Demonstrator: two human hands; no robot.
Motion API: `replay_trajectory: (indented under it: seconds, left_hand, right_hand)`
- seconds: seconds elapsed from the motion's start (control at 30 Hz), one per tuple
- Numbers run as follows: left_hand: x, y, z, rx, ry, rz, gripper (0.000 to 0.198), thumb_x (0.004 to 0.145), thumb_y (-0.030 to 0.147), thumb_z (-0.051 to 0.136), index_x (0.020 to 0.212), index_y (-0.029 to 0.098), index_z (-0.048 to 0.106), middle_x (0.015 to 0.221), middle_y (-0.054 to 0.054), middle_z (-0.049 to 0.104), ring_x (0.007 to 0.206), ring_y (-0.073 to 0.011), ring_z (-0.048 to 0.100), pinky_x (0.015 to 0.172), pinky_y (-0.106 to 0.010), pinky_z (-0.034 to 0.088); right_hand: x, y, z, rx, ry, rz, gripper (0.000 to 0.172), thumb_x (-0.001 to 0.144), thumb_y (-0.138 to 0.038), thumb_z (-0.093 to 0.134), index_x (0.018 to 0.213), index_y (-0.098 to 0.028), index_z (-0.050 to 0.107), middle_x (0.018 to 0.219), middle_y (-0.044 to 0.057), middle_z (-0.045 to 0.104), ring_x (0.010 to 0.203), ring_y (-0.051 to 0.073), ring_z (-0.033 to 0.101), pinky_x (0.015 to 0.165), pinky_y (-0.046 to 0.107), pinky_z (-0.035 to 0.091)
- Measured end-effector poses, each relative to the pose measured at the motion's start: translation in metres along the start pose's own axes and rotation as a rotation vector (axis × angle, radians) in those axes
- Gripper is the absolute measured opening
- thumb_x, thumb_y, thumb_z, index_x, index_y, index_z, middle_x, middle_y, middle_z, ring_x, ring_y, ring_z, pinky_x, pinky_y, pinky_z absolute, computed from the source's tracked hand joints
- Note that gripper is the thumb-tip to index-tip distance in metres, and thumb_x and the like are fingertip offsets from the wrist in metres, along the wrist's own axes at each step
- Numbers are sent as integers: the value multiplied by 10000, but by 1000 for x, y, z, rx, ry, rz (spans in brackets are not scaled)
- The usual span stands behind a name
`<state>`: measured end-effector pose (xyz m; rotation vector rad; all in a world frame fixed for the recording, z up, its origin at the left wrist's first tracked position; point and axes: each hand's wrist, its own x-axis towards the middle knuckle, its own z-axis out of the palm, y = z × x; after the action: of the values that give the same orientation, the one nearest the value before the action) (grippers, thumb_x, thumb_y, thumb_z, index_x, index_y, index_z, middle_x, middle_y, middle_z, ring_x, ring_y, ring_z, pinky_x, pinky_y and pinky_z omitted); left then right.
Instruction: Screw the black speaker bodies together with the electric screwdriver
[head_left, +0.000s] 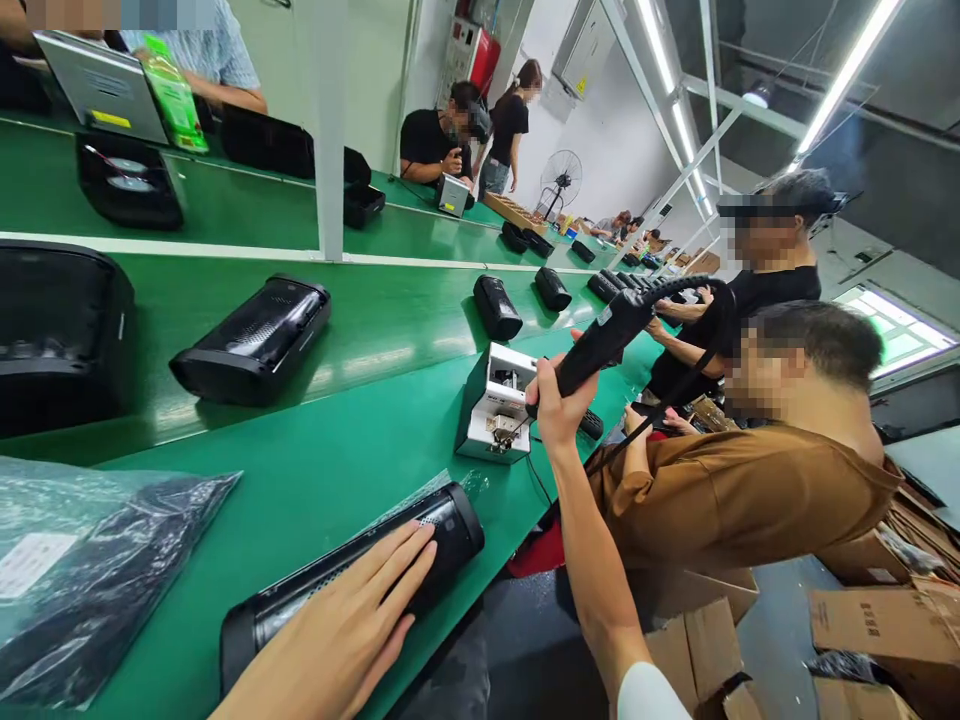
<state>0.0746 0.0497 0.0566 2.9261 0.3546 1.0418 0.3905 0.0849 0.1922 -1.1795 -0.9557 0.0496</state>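
My left hand lies over a glossy black housing, which looks like a speaker case with a perforated grille. Its fingers are stretched flat across the top, with the thumb along the near side. My right hand is wrapped around a black electric screwdriver, with a thick coiled cord at its rear. The driver's thin bit points down at the front of a small white-and-grey screw feeder. Whether a screw sits on the bit is too small to tell.
A plastic bag with dark contents lies at left. Similar black housings stand along the green conveyor behind the worktable. A co-worker in a brown shirt sits close at right. Cardboard boxes fill the floor there.
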Motion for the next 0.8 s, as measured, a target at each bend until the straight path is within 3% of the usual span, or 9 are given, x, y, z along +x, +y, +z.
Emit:
replay_trajectory:
  seconds: [0.1, 0.2, 0.4, 0.6, 0.8]
  left_hand:
    - [0, 1, -2, -10, -6, -17, 732, 1126, 252, 520, 1848, 267, 402, 1766, -7, 627, 1539, -236, 696, 1290, -302, 552]
    - [-1, 4, -3, -18, -13, -30, 728, 1118, 225, 507, 1839, 273, 422, 1762, 0, 631, 1543, -229, 692, 1317, -305, 530]
    - [-1, 5, -6, -41, -66, -52, 766, 1106, 221, 534, 1854, 284, 383, 1782, -6, 607, 1566, -238, 677, 1330, -322, 534]
    - [7, 3, -13, 6, -61, 8, 710, 1057, 203, 583, 1765, 232, 544, 1731, -17, 660, 1498, -237, 730, 1277, -313, 582]
    - [10, 3, -16, 25, -62, 11, 716, 1048, 203, 580, 1763, 232, 546, 1709, -17, 682, 1502, -226, 724, 1264, -302, 585]
  right_hand:
    - [-9, -11, -5, 47, -29, 52, 724, 897, -578, 906, 1450, -264, 560, 706, -151, 560, 387, 84, 495, 421, 248, 433]
    - [-19, -34, -6, 125, -55, 55, 604, 941, -467, 879, 1429, -296, 567, 684, -165, 533, 370, 82, 480, 401, 236, 429]
    - [-35, -78, 18, 345, -185, 3, 334, 1008, -251, 772, 1298, -311, 616, 678, -151, 551, 371, 64, 489, 414, 214, 437]
    - [-44, -72, 36, 320, -240, 40, 450, 1010, -298, 792, 1409, -307, 584, 669, -156, 550, 369, 88, 497, 396, 241, 469]
    - [-42, -69, 36, 318, -240, 32, 486, 1001, -292, 796, 1442, -298, 593, 661, -156, 571, 357, 89, 493, 381, 240, 473]
